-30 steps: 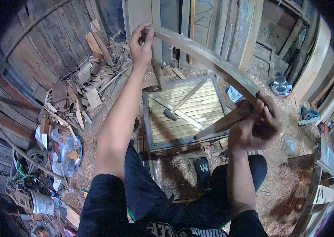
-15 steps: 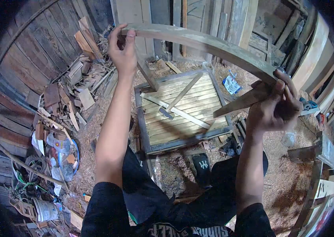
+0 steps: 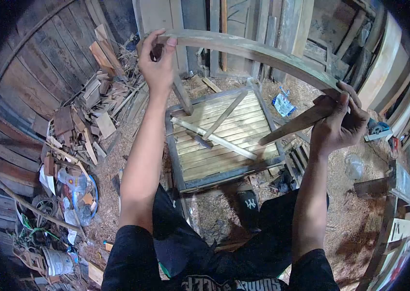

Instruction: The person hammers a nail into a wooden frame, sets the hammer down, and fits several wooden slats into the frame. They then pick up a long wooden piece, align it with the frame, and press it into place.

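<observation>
Both hands hold up a long wooden frame piece [image 3: 253, 48], whose long beam looks curved through the lens. My left hand [image 3: 159, 60] grips its left end, my right hand [image 3: 343, 119] its right end. From each end a shorter wooden leg reaches down, the left one [image 3: 182, 94] and the right one [image 3: 295, 123], over a low slatted wooden platform [image 3: 222, 140] with a dark border. Lying crossed on the slats are a pale wooden strip [image 3: 224, 143] and a thinner stick [image 3: 225, 115]. A hammer [image 3: 203, 141] lies near where they cross.
Wood scraps [image 3: 88, 106] are heaped at the left, above a blue-rimmed basin [image 3: 93, 194] of plastic bags and a white bucket [image 3: 58, 262]. A blue and white packet [image 3: 283, 105] lies behind the platform. Boards [image 3: 384, 63] lean at the right, with another wooden frame [image 3: 404, 186] below.
The left end of the held frame and my left hand have shifted slightly right in view. My right hand has moved slightly left and up. Both keep their hold.
</observation>
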A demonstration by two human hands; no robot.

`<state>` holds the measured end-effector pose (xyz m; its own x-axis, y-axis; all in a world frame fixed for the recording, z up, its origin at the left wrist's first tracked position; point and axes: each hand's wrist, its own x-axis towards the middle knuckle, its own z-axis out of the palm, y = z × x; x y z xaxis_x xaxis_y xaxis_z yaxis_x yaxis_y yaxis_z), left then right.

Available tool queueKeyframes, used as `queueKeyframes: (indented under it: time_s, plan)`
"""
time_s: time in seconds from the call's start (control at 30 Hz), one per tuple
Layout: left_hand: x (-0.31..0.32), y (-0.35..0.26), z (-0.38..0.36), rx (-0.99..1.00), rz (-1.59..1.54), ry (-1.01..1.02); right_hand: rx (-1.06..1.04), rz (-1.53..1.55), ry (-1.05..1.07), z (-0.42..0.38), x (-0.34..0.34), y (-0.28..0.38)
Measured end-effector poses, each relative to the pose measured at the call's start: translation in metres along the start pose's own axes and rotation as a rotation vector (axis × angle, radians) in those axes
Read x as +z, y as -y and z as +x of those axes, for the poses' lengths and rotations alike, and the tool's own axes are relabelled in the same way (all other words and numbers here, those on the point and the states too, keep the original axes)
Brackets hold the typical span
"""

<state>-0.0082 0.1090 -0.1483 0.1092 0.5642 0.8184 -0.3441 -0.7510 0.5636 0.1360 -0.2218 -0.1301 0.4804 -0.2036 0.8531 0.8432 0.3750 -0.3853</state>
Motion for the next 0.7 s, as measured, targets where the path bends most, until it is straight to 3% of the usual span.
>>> queueKeyframes:
  time_s: [0.13,0.2,0.23,0.3,0.33,0.37,0.43,0.57,0.6,0.63,0.7]
  plan:
    - [0.001,-0.006,0.01,0.003,0.063,0.001,-0.016,0.016,0.024,0.003,-0.002,-0.001]
    - [0.008,-0.022,0.009,0.139,0.304,0.013,-0.001,0.009,0.023,0.005,-0.002,-0.004]
    - [0.013,-0.026,0.009,0.153,0.279,0.016,-0.029,-0.087,0.048,0.008,-0.005,-0.009]
    - [0.021,-0.033,0.015,0.113,0.493,0.064,0.107,0.055,0.023,0.009,-0.004,-0.003]
    - [0.027,-0.04,0.018,0.321,0.587,0.043,0.108,0.075,0.04,0.011,-0.003,-0.003]
    - [0.037,-0.045,0.017,0.335,0.554,0.04,0.116,0.097,0.06,0.011,-0.005,-0.007]
    - [0.048,-0.072,0.019,0.264,0.425,0.314,0.058,0.027,0.076,0.015,-0.006,-0.014]
    - [0.078,-0.108,0.011,0.28,0.301,0.519,0.186,0.187,0.064,0.016,-0.005,-0.015]
    - [0.082,-0.113,0.012,0.476,0.436,0.547,0.212,0.203,0.068,0.019,-0.005,-0.015]
    - [0.085,-0.116,0.013,0.489,0.428,0.544,0.199,0.201,0.061,0.021,-0.004,-0.014]
    - [0.088,-0.117,0.015,0.341,0.331,0.642,0.267,0.228,0.045,0.022,-0.004,-0.013]
